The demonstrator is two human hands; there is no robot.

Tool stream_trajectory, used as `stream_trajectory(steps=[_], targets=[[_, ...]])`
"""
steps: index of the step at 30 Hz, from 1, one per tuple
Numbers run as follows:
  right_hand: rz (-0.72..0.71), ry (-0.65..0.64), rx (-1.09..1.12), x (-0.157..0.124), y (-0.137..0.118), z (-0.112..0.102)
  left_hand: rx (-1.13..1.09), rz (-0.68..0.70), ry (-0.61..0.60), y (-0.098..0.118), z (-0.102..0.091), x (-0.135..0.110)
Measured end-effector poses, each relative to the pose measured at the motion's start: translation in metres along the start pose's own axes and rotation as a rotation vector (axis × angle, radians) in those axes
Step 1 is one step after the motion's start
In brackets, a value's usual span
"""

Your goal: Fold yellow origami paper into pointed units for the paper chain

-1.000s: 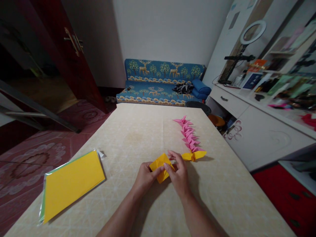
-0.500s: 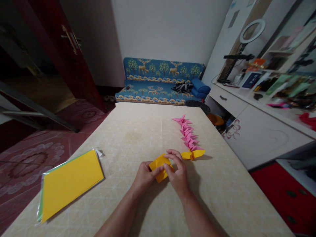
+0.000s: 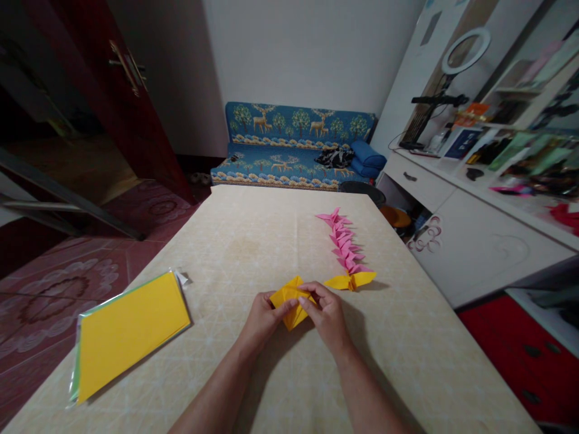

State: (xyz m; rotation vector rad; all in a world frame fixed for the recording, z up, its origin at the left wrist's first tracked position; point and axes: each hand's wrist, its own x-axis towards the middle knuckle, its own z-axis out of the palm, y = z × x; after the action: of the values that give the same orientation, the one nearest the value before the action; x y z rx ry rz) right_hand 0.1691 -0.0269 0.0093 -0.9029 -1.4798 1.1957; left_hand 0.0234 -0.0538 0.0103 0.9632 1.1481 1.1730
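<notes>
Between both hands is a folded piece of yellow origami paper (image 3: 289,293), roughly diamond-shaped with crease lines, held just above the table. My left hand (image 3: 266,312) pinches its left side, thumb on top. On the right side my right hand (image 3: 326,310) grips it, thumb and fingers pressed to the paper. A finished yellow paper crane (image 3: 350,281) rests just beyond my right hand. Behind it runs a row of several pink paper cranes (image 3: 344,246), set close together.
At the left of the patterned table (image 3: 235,241) lies a clear pack of yellow and green paper sheets (image 3: 131,334). A blue sofa (image 3: 289,157) stands past the far edge. To the right is a white dresser (image 3: 470,241) crowded with small items.
My right fingers have come down from the paper's upper edge onto its right side. The yellow paper now lies flatter, its diamond shape and creases showing more.
</notes>
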Motion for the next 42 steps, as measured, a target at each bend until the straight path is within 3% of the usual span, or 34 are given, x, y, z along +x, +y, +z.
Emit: stream_trajectory(steps=[13,27,42], targets=[[-0.166,0.042,-0.128,0.0005,0.0041,0.0018,-0.109,-0.023,0.006,-0.0022,-0.0006,-0.0002],[-0.180,0.031,-0.141,0.0001,0.0060,0.0044,-0.133,-0.018,0.110,-0.0067,-0.0019,0.0001],[-0.213,0.076,-0.239,-0.0014,0.0043,0.0044,-0.127,-0.031,0.083,-0.0011,0.0015,0.0005]])
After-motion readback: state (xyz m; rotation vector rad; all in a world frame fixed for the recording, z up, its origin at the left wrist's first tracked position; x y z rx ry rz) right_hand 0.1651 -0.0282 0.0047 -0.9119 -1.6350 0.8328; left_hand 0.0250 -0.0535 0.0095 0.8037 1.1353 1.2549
